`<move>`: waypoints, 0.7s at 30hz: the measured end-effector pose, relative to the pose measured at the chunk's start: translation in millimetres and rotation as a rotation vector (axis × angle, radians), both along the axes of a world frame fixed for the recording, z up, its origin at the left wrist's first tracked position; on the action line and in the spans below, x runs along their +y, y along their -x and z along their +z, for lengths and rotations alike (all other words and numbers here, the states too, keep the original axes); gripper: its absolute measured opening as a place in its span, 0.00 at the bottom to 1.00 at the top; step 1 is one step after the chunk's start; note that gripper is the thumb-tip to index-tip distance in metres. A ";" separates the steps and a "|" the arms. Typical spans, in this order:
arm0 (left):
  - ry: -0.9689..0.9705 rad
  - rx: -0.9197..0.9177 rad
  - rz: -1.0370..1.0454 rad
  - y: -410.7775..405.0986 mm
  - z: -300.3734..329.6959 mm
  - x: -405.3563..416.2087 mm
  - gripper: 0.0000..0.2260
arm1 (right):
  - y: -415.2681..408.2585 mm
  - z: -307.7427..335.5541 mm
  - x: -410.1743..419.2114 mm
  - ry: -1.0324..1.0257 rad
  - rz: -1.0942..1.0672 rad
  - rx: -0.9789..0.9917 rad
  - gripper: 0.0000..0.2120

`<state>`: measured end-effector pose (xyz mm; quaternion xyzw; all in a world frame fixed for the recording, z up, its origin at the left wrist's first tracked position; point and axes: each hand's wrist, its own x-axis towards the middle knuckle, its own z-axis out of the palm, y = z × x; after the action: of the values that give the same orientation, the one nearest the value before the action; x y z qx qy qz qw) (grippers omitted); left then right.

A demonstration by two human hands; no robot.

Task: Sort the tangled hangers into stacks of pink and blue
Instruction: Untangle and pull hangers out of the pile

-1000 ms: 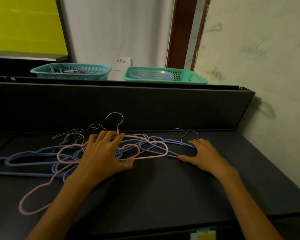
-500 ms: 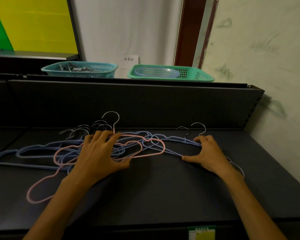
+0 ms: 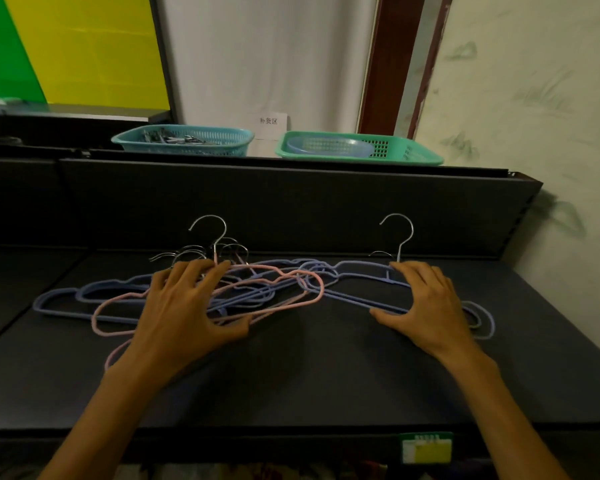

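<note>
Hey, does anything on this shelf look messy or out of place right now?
Yes: the pink hangers and blue hangers lie interlocked in one tangle on the dark shelf, not in separate stacks.

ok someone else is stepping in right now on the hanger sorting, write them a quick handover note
Left hand: fingers spread, pressing on the tangled pile of pink and blue hangers.
Right hand: gripping a blue hanger at the right, its far end still in the tangle.
All lies on the dark shelf.
Done: no sorted stacks visible.
Left: free that blue one, start a blue stack, then separate the pinks.
</note>
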<state>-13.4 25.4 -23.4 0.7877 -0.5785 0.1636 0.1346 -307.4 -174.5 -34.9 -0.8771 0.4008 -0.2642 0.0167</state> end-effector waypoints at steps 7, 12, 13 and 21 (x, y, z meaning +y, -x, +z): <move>0.076 0.053 0.085 -59.7 7.4 101.5 0.44 | -77.2 7.0 60.8 0.032 0.147 0.016 0.42; 0.120 0.072 0.159 -115.5 10.6 195.6 0.41 | -153.9 15.1 132.2 0.044 0.256 -0.004 0.42; 0.128 0.080 0.177 -127.2 11.4 216.3 0.41 | -172.4 16.1 149.1 0.042 0.270 -0.004 0.42; 0.133 0.072 0.339 -211.9 3.5 367.2 0.41 | -307.9 6.8 264.4 0.043 0.395 -0.006 0.41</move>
<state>198.4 392.6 -19.9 0.8685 -0.4204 0.1935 0.1774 0.5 89.9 -28.0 -0.9381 0.2150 -0.2669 0.0504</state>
